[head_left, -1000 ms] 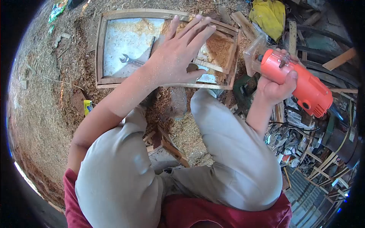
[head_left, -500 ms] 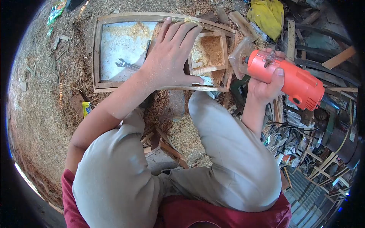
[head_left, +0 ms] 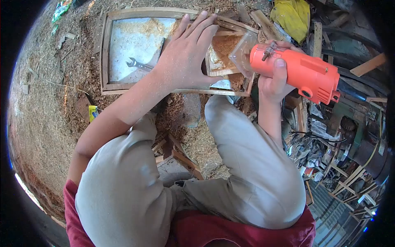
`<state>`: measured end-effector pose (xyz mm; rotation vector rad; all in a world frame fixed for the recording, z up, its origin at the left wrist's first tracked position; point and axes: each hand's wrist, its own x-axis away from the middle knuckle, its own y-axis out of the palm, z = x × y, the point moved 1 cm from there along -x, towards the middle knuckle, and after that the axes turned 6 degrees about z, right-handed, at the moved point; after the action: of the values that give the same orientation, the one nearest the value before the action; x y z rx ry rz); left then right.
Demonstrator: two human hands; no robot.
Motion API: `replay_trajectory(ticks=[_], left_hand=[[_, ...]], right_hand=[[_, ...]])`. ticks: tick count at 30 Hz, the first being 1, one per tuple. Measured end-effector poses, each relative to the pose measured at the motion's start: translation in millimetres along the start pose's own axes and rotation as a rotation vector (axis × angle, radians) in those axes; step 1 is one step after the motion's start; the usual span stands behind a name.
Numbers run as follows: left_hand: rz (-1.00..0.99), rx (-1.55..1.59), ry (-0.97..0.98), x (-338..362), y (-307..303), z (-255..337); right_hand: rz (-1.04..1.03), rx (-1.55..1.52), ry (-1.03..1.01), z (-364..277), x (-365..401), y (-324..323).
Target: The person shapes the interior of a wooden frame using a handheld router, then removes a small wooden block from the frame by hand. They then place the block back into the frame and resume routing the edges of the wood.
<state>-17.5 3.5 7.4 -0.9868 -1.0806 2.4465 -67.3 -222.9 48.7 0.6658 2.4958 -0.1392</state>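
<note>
My right hand (head_left: 273, 80) is wrapped around an orange trim router (head_left: 310, 74), which lies tilted with its clear base plate (head_left: 242, 55) over the right end of a small wooden frame (head_left: 226, 73). That small frame sits inside a larger curved wooden frame (head_left: 140, 13) on the ground. My left hand (head_left: 185, 55) lies spread across the larger frame, fingertips at its far rail and thumb beside the small frame's near-left corner. An open-end wrench (head_left: 140, 64) rests on the pale board to the left of my wrist. The router's bit is hidden.
Sawdust and shavings cover the ground. A yellow cloth or bag (head_left: 290, 20) lies at the far right, near loose wood strips (head_left: 317, 39). A green machine part (head_left: 349, 113) and scrap stand on the right. A small yellow packet (head_left: 93, 112) lies left.
The router has moved left and slightly away from me, so its clear base now overlaps the small frame's right part. My left hand stays spread in nearly the same place.
</note>
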Motion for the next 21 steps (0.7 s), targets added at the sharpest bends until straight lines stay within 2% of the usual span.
replay_trajectory(ticks=[12, 15, 21], left_hand=[[0.047, 0.024, 0.020, 4, 1, 0], [0.020, 0.024, 0.020, -1, -9, 1], [-0.029, 0.019, 0.002, -1, -7, -3]], right_hand=[[-0.014, -0.009, -0.048, 11, 4, 5], [-0.078, -0.018, -0.007, 8, 2, 2], [-0.007, -0.018, -0.001, 8, 2, 7]])
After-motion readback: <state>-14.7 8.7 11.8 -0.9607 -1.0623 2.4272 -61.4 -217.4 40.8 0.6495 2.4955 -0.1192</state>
